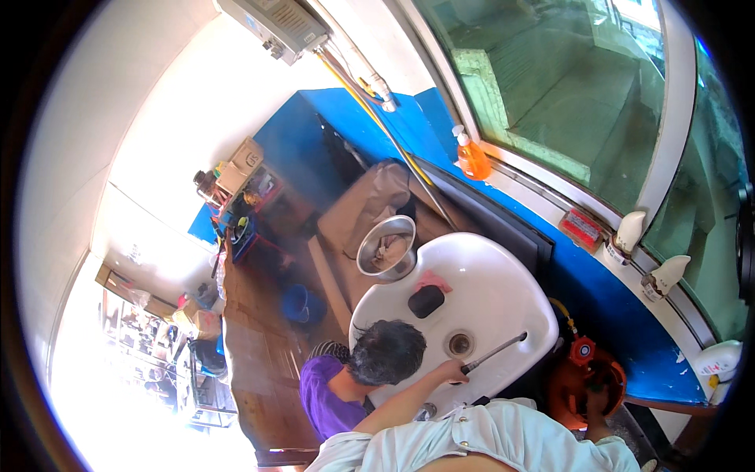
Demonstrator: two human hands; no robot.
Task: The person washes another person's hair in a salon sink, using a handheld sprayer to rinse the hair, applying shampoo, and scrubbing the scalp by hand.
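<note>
My left hand [451, 372] is closed round the black handle of a slim grey wand [497, 352] with a dark tip. It is held over the white shampoo basin [515, 287], near its drain [459, 344]. My right hand [598, 400] reaches down to the collar of an orange gas cylinder [568, 393], which carries a red regulator [582, 351]. Shadow hides how its fingers lie. Inside the basin are a black neck pad [426, 301] and a pink cloth [434, 281]. At the basin's left edge is a person [330, 397] in a purple shirt, head bent down.
A steel bowl [370, 253] stands beyond the basin, near a large brown wrapped bundle [363, 200]. A blue bucket [301, 304] is on the left. Along the window ledge are an orange pump bottle [473, 160], a red box [582, 229] and white bottles [629, 233]. A heater [285, 23] hangs above.
</note>
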